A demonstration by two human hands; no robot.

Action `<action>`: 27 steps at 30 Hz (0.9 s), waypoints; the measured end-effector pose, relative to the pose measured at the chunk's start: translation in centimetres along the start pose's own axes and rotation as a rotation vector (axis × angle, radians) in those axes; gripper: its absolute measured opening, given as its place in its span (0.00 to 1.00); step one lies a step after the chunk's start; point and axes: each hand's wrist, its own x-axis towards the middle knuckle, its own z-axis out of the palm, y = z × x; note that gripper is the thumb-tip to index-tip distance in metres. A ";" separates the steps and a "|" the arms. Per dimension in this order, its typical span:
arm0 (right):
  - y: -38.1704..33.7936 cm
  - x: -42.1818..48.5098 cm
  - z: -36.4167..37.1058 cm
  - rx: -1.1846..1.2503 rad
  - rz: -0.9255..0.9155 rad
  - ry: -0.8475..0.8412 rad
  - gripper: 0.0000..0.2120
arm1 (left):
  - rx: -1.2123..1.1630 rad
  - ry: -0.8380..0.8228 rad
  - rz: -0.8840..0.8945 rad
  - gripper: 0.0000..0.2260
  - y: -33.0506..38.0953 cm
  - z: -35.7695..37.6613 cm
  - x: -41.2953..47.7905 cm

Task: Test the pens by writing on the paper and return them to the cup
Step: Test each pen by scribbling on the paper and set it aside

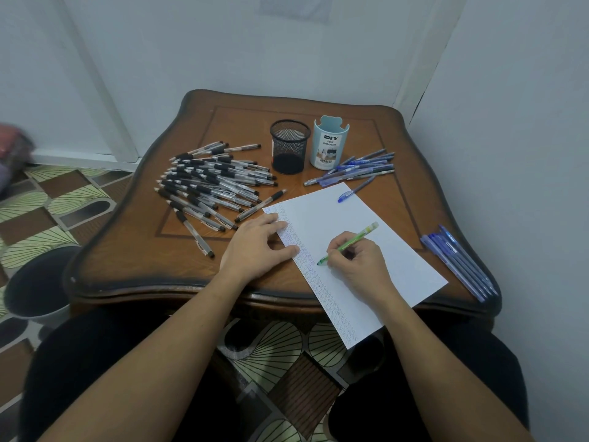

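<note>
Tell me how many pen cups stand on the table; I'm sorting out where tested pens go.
2. The black mesh cup stands at the far middle of the table; the light blue organizer cup stands just to its right. No others show.

Wooden table [143,260]; dark bucket [35,285] beside it on patterned floor [47,193].
</note>
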 end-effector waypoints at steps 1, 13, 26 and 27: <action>0.0 0.0 0.0 -0.004 -0.001 0.004 0.09 | 0.002 -0.001 0.000 0.30 0.0 0.0 0.0; 0.5 1.1 0.1 0.085 0.061 0.070 0.05 | 0.026 -0.016 0.017 0.31 -0.2 0.1 0.1; -2.8 4.3 0.3 -0.165 0.130 -0.066 0.18 | 0.098 -0.071 0.059 0.30 0.3 -0.7 0.1; -3.1 4.6 0.6 -0.206 0.126 -0.072 0.20 | 0.094 -0.083 0.061 0.30 0.4 -0.9 0.2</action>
